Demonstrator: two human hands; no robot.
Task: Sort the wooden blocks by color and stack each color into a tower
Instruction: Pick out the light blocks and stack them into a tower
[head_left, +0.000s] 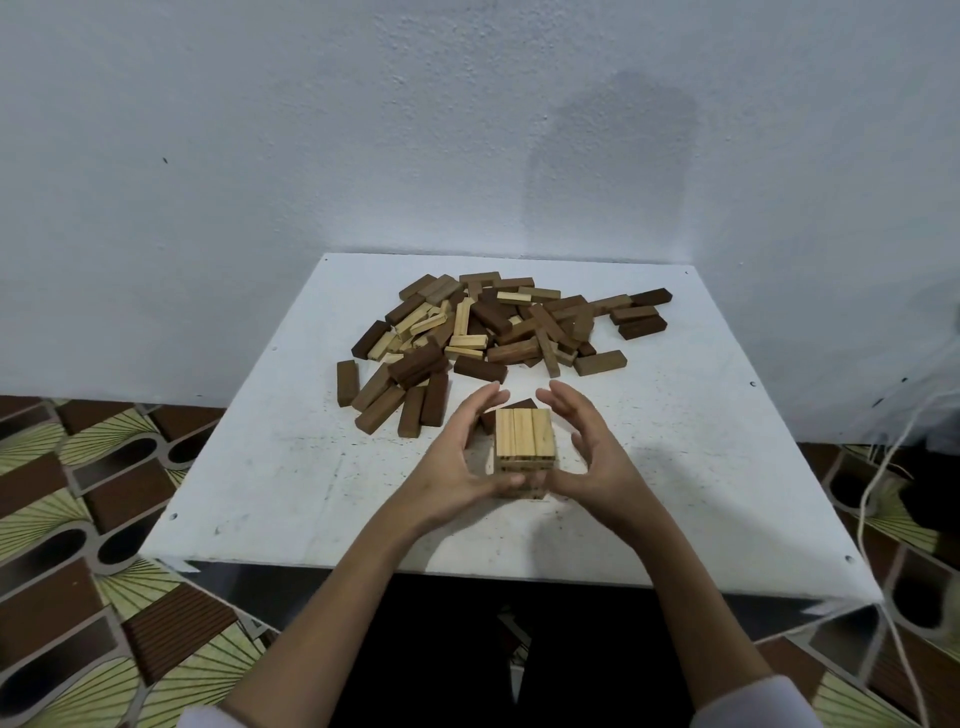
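A short tower (523, 451) of light blocks stands near the front edge of the white worktop (270, 467), three blocks side by side on its top layer. The left hand (457, 462) and right hand (582, 457) cup it from either side, fingers gently bent and spread around it; their thumbs meet the tower's near face low down. A dark block (511, 408) lies just behind the tower. Toward the back edge sprawls a pile (498, 327) of mixed light, mid-brown and dark blocks. The worktop's back edge meets a white wall (311, 130).
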